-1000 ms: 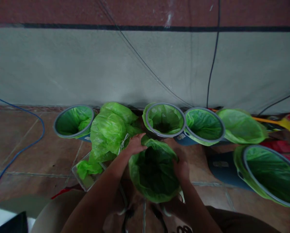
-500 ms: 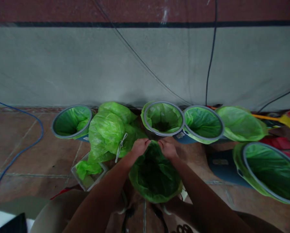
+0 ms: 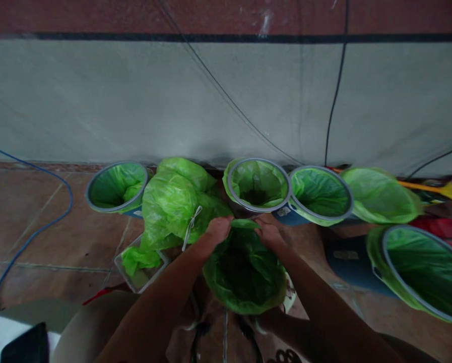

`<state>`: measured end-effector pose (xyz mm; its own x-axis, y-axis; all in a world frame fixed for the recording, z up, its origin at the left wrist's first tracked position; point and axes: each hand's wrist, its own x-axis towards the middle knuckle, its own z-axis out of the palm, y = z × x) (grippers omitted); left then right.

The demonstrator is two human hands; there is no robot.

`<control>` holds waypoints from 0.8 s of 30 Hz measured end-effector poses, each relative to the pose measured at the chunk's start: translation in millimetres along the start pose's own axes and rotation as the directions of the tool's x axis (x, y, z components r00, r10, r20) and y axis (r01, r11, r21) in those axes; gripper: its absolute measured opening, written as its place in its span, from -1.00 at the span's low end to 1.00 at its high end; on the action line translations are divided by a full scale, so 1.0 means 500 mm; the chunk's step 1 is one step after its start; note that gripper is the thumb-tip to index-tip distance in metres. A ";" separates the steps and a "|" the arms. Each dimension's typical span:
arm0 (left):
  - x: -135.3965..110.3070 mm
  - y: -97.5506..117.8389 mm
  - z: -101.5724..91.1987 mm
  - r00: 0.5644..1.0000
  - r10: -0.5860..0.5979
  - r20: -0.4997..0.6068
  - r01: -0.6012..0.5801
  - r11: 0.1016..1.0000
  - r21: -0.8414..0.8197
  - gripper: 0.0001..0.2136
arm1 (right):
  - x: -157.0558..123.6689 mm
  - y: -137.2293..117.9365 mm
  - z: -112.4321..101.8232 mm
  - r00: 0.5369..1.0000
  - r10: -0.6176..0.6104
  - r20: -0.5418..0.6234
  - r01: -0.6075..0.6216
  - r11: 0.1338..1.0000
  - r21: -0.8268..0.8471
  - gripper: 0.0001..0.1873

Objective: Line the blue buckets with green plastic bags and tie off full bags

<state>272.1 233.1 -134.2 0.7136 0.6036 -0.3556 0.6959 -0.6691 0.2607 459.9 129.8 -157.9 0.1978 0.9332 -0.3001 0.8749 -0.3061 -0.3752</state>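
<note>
We have both hands on one green bag [image 3: 248,304], which sits low in front of us, its round mouth facing up and dark inside. Let that bag be the middle of a clock, with the wall [image 3: 226,106] at twelve. Our left hand [image 3: 218,228] grips the edge at eleven, and our right hand [image 3: 269,234] grips it at one. The fingers are curled in, not spread, and a strip of the edge lies folded between them. A bin may be under the bag, but the plastic hides it.

We think the step in hand is working the far edge of the bag with both hands. The next move calls for an even hold and a soft pull, since thin plastic could rip.

At twelve, near the wall, is a lined bin with a gray ring [image 3: 258,208]. At three stands a blue bin [image 3: 346,267], lined in green too. Between ten and eleven is a puffy bag [image 3: 171,199] with white string [image 3: 190,229] by it. At nine is a white box [image 3: 158,275] with crumpled plastic [image 3: 138,259] in it.

The blue bin has a pale label [image 3: 345,255], but its words are too small for us to read.
</note>
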 end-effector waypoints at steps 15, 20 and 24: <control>0.015 -0.046 -0.070 0.954 -0.225 -0.197 0.116 0.887 -0.448 -0.61 | -0.205 -0.030 0.062 0.844 0.534 -0.053 -0.484 0.800 0.354 -0.42; 0.029 0.004 -0.065 0.971 -0.014 -0.238 -0.030 0.983 -0.179 -0.67 | -0.130 -0.028 -0.012 0.851 0.436 -0.292 -0.355 0.889 0.290 -0.38; 0.035 0.021 -0.044 0.981 0.126 -0.148 -0.130 0.991 -0.014 -0.72 | -0.041 -0.035 -0.039 0.955 0.213 -0.206 -0.167 0.961 0.219 -0.55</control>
<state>293.4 246.2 -117.9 0.7997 0.5717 -0.1835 0.5986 -0.7357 0.3167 449.2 119.6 -128.2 0.4666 0.8647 -0.1862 0.7108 -0.4918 -0.5028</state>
